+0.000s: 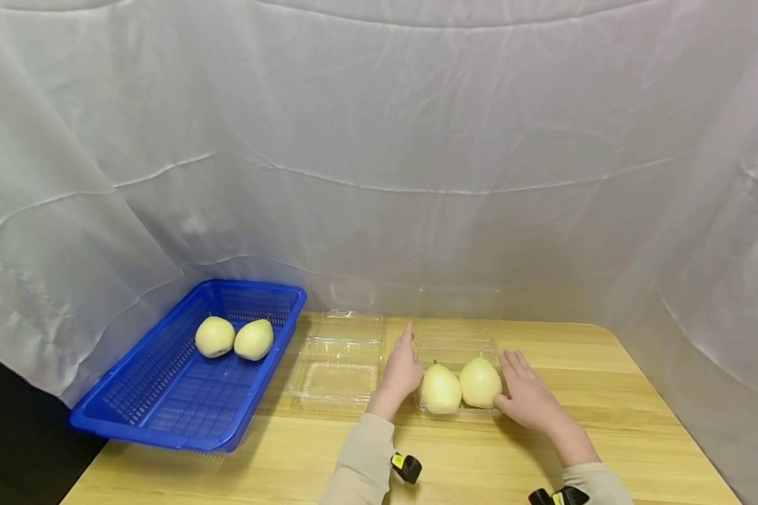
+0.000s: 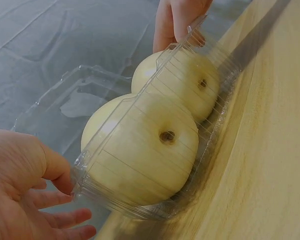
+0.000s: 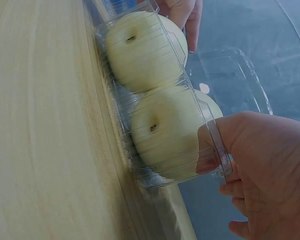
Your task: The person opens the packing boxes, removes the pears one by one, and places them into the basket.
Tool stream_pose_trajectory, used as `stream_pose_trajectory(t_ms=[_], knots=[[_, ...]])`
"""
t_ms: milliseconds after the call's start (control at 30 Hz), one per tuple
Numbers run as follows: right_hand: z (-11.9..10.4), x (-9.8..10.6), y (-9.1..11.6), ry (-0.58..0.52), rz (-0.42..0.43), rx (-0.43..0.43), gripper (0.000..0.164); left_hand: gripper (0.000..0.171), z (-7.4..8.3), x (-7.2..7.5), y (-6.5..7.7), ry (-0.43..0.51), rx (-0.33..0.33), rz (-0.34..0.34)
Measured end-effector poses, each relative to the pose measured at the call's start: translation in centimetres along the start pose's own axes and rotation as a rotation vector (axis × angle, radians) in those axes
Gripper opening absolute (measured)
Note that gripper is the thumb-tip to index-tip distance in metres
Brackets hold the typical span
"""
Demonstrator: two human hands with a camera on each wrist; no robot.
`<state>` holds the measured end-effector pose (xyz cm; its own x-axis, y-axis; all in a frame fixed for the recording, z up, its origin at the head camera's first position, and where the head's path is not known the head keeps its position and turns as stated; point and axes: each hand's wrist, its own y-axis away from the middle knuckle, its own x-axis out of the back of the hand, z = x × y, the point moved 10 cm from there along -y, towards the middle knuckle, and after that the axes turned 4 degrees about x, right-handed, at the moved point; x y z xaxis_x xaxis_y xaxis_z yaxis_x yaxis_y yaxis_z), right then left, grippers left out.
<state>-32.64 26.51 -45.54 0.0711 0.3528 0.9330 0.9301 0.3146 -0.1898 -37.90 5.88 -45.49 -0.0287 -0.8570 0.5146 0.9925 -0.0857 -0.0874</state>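
Note:
Two pale yellow pears, a left one (image 1: 441, 389) and a right one (image 1: 481, 383), sit side by side in a clear plastic clamshell box (image 1: 457, 345). Its lid (image 2: 65, 92) stands raised at the back. At the box's left side is my left hand (image 1: 401, 366), its fingers extended and its thumb (image 2: 57, 172) touching the rim corner. My right hand (image 1: 529, 394) holds the opposite side, with the thumb (image 3: 210, 147) over the rim by a pear and the other fingers outside the wall. Both wrist views show the pears' blossom ends through the ribbed plastic.
A second clear clamshell box (image 1: 337, 379) lies lid up just left of my left hand. Farther left, a blue plastic basket (image 1: 253, 410) holds two more pears (image 1: 235, 338). Grey cloth (image 1: 379, 140) hangs behind the wooden table (image 1: 467, 463) and along its sides.

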Motion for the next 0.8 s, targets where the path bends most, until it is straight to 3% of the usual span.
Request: stream_pose_trajectory(t_ms=[800], knots=[[-1.00,0.26,0.43,0.039,-0.033,-0.008,0.082,0.079,-0.91,-0.47,-0.05,-0.049,0.026,-0.103]])
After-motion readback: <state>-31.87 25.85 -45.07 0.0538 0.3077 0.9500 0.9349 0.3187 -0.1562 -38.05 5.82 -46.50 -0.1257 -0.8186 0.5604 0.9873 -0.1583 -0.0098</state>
